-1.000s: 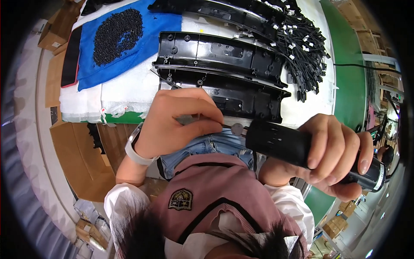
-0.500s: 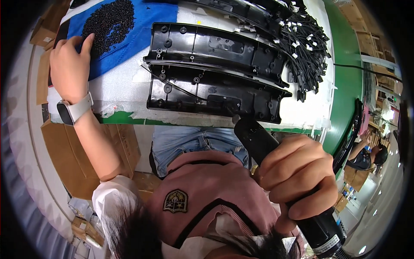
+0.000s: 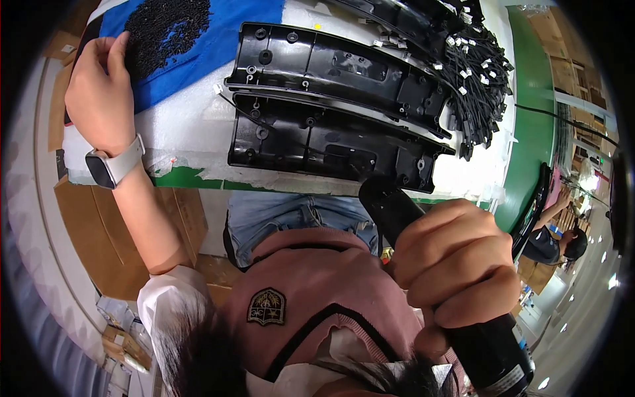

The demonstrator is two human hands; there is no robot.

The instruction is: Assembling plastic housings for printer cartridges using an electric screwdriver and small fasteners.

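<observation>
In my right hand (image 3: 463, 264) is a black electric screwdriver (image 3: 397, 215), its body gripped in wrapped fingers. The screwdriver's front end points at the near edge of the closest black plastic shell (image 3: 297, 142); I cannot tell whether the bit touches it. A thin black cable (image 3: 254, 119) with a white connector lies across that shell's left end. My left hand (image 3: 102, 92), wearing a watch on the wrist, is at the left edge of a pile of small black screws (image 3: 165, 33) on a blue cloth (image 3: 231, 26). Its fingers are curled in, and their tips are partly hidden.
Behind the nearest shell lie a second black shell (image 3: 317, 63) and another farther back. A heap of black cables (image 3: 479, 92) with white connectors sits at the right. Cardboard boxes (image 3: 126, 245) stand below the table's left side. A co-worker (image 3: 552, 245) is at far right.
My left hand has shifted slightly left and its fingers have drawn closer together. The screwdriver stays at the near shell's front edge. The whole view has shifted slightly.
</observation>
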